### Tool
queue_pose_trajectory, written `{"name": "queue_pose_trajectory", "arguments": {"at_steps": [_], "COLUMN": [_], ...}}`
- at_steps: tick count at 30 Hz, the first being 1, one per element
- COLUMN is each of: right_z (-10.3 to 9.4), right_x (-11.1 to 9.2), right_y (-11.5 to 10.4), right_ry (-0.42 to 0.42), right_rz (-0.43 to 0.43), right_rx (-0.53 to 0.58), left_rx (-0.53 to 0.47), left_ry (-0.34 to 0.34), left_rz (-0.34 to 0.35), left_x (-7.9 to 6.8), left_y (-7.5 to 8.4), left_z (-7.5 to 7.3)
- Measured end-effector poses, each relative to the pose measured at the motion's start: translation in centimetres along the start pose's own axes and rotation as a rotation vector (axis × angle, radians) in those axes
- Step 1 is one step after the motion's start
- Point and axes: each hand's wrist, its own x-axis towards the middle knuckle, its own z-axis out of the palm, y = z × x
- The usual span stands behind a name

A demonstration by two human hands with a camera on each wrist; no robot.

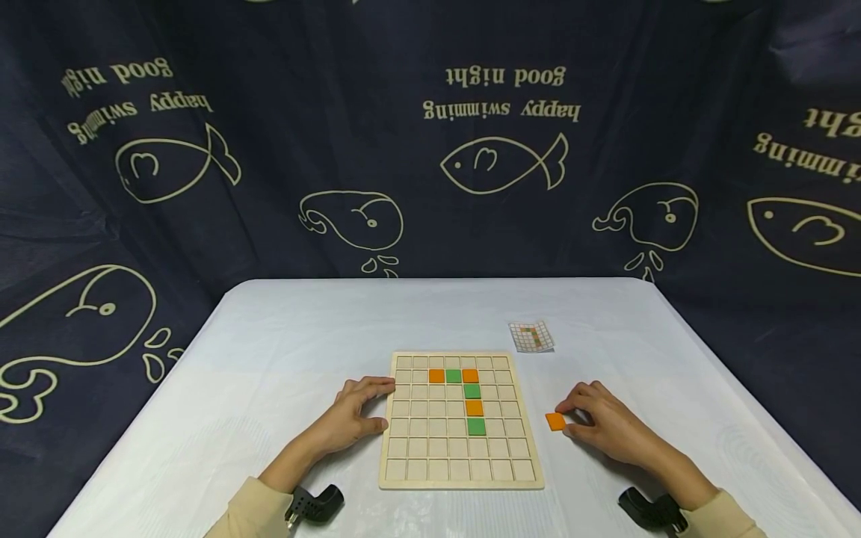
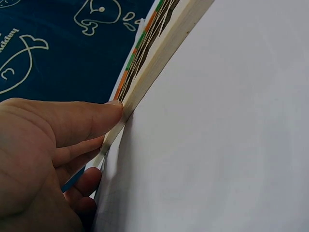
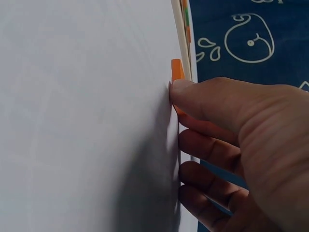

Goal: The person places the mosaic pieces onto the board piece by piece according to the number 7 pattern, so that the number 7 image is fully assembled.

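Observation:
A square wooden grid board [image 1: 439, 448] lies on the table with three orange and three green tiles in its cells. The tiles form a row near the top, starting with an orange tile [image 1: 436, 376], and a column down to a green tile [image 1: 476, 427]. My left hand [image 1: 343, 418] rests at the board's left edge, thumb and fingertips touching its side [image 2: 159, 60]. To the right of the board, my right hand [image 1: 608, 426] pinches a loose orange tile [image 1: 554, 421] between thumb and forefinger. The right wrist view shows this tile [image 3: 176, 70] close to the tabletop.
Behind the board's right corner lies a small pattern card [image 1: 532, 337] printed with a coloured grid. The table has a white cover [image 1: 303, 321]. A dark curtain [image 1: 282, 112] with fish and whale drawings hangs behind it. Black devices sit at both wrists.

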Motion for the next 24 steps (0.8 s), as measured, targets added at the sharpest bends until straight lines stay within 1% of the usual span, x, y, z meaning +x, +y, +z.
{"name": "queue_pose_trajectory", "arguments": {"at_steps": [8,14,18,24], "right_z": [-0.08,-0.19,-0.28,-0.28], "right_x": [0.15,0.23,0.25,0.22], "right_y": [-0.06,-0.3,-0.5,-0.86], "right_ry": [-0.016,-0.013,0.011,0.083], "right_rz": [0.032,0.042,0.025,-0.034], "right_rx": [0.003,0.001,-0.009,-0.017], "left_rx": [-0.007,-0.004,-0.006,0.005], "left_ry": [-0.003,-0.002,-0.002,0.008], "left_rz": [-0.003,-0.011,-0.013,0.001], "left_x": [-0.02,-0.05,-0.04,0.0], "left_y": [-0.03,0.02,0.01,-0.05], "left_z": [0.02,0.0,-0.01,0.06]}}
